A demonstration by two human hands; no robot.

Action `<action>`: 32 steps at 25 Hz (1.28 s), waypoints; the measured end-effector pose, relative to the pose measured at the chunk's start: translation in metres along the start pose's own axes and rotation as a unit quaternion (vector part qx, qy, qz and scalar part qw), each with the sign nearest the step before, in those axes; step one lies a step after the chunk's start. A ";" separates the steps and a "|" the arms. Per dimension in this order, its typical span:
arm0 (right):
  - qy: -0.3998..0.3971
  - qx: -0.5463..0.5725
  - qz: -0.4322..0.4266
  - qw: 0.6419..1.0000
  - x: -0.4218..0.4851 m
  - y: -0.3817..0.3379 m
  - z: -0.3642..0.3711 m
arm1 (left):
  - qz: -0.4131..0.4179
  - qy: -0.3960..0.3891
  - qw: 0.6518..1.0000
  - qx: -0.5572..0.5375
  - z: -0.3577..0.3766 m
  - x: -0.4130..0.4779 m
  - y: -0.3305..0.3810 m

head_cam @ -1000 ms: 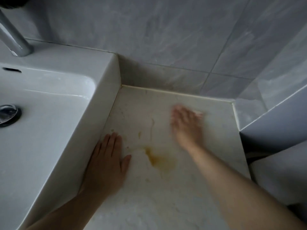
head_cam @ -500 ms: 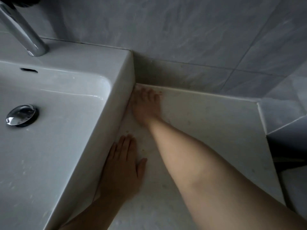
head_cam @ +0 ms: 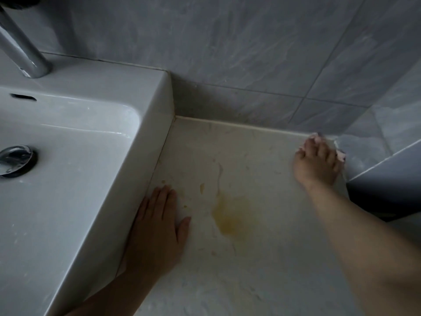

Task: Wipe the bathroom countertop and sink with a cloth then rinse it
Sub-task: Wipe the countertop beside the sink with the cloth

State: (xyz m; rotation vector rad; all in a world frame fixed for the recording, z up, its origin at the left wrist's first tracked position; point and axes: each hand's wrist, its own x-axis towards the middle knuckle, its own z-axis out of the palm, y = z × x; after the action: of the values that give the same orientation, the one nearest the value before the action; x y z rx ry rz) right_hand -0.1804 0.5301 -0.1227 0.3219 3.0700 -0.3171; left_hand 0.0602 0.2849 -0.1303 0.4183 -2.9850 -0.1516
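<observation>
Grey wall tiles [head_cam: 250, 53] back a pale countertop [head_cam: 262, 258] beside the sink [head_cam: 75, 179]. Half a second ago the right hand [head_cam: 316, 165] wiped in the corner against the sink; now it presses the cloth [head_cam: 341, 155] into the far corner, away from the sink, fingers curled over it. So the back edge looks covered, while the yellow stain [head_cam: 227, 218] remains. The left hand [head_cam: 157, 226] lies flat, fingers together, touching the sink's side.

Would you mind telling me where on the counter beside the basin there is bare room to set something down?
The cream stone countertop is bare between the white ceramic sink and the right hand, though a yellow stain marks its middle. The near strip is bare too. Occupied: the sink edge under the flat left hand, and the far right corner, where a pale cloth is pressed.
</observation>
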 end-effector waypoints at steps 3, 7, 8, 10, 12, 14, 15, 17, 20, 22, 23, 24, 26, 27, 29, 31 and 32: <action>-0.008 0.013 -0.002 1.000 -0.023 -0.070 0.019 | 0.008 0.017 1.000 0.002 0.000 -0.001 -0.003; -0.062 0.007 -0.325 0.944 -0.080 -0.194 0.056 | 0.000 0.021 1.000 -0.023 0.005 -0.002 -0.005; -0.077 -0.003 -0.368 0.927 -0.086 -0.211 0.056 | 0.004 0.024 0.999 -0.026 0.005 -0.002 -0.004; -0.091 -0.017 -0.408 0.908 -0.086 -0.221 0.053 | 0.008 0.024 0.999 -0.026 0.005 -0.001 -0.005; -0.073 -0.018 -0.400 0.913 -0.071 -0.197 0.047 | 0.011 0.021 1.000 -0.020 0.005 0.000 -0.005; -0.035 -0.025 -0.348 0.937 -0.051 -0.143 0.039 | 0.006 0.017 1.000 -0.016 0.002 -0.001 -0.003; -0.011 -0.031 -0.310 0.950 -0.038 -0.108 0.031 | 0.003 0.015 1.000 -0.015 0.001 -0.001 -0.002; 0.019 -0.037 -0.215 0.976 -0.016 -0.029 0.014 | 0.002 0.008 1.000 -0.014 0.000 -0.001 -0.001; 0.033 -0.036 -0.103 0.994 -0.006 0.039 -0.002 | 0.008 0.007 1.000 -0.013 0.001 -0.001 -0.003; 0.049 -0.016 -0.108 0.993 -0.027 0.030 0.003 | 0.010 0.008 1.000 -0.016 0.001 -0.001 -0.003; 0.054 -0.010 -0.153 0.987 -0.048 0.016 0.008 | 0.011 0.009 1.000 -0.020 0.001 0.000 -0.003; 0.059 -0.019 -0.226 0.972 -0.074 0.004 0.016 | 0.011 0.012 1.000 -0.022 0.002 -0.001 -0.003; 0.055 -0.034 -0.350 0.934 -0.119 -0.003 0.029 | 0.011 0.011 1.000 -0.025 0.002 -0.001 -0.004; 0.041 -0.039 -0.384 0.922 -0.125 0.005 0.027 | 0.011 0.012 1.000 -0.025 0.002 -0.001 -0.004; 0.067 -0.063 -0.381 0.920 -0.097 0.034 0.020 | 0.014 0.015 1.000 -0.022 0.002 -0.001 -0.005; 0.078 -0.070 -0.259 0.960 -0.056 0.063 0.008 | 0.015 0.015 1.000 -0.021 0.003 -0.001 -0.005; 0.069 -0.051 -0.180 0.980 -0.044 0.067 0.004 | 0.016 0.014 1.000 -0.021 0.004 -0.001 -0.005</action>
State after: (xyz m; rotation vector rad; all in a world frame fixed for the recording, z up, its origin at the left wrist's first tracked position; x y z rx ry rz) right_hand -0.1234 0.5848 -0.1368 -0.2308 3.2557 -0.1506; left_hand 0.0616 0.2809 -0.1348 0.3634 -2.9534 -0.2032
